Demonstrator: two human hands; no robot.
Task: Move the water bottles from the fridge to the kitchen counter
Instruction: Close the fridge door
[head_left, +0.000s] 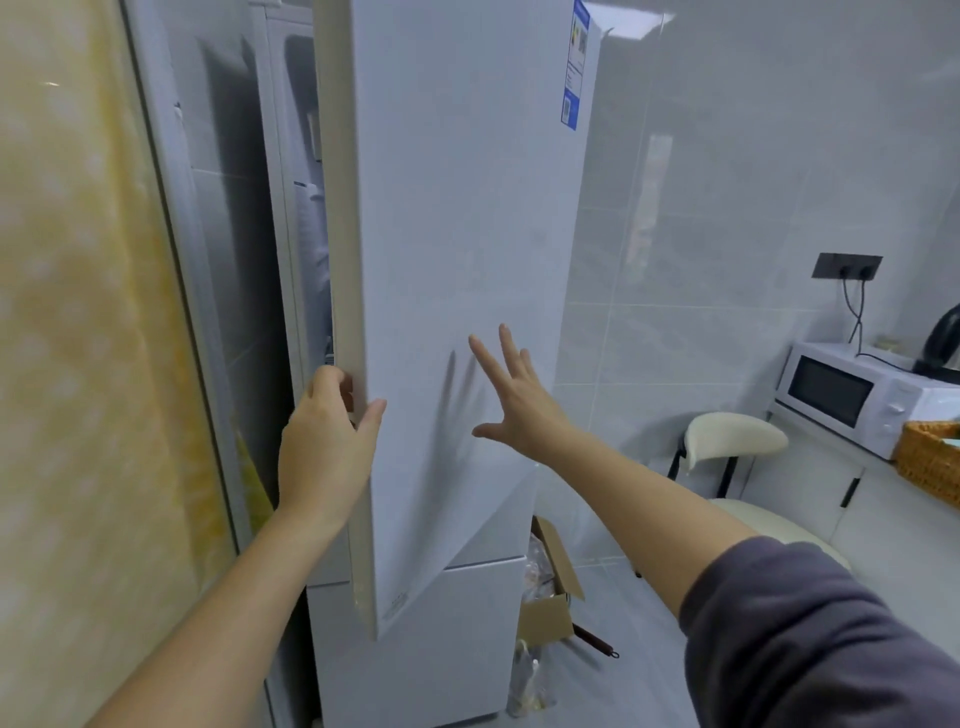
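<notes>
The white fridge door (457, 234) stands partly swung out, edge toward me. My left hand (327, 447) grips the door's left edge, fingers curled behind it and thumb on the front. My right hand (511, 395) is spread with straight fingers close to the door's front face; whether it touches is unclear. Through the narrow gap on the left only a sliver of the fridge interior (309, 223) shows. No water bottles are visible. The kitchen counter (893, 499) runs along the right wall.
A white microwave (852, 395) and a wicker basket (930, 457) sit on the counter. A cream stool (732, 441) stands before it. An open cardboard box (550, 597) lies on the floor beside the fridge's lower drawer (447, 639). A yellow curtain (78, 364) hangs at left.
</notes>
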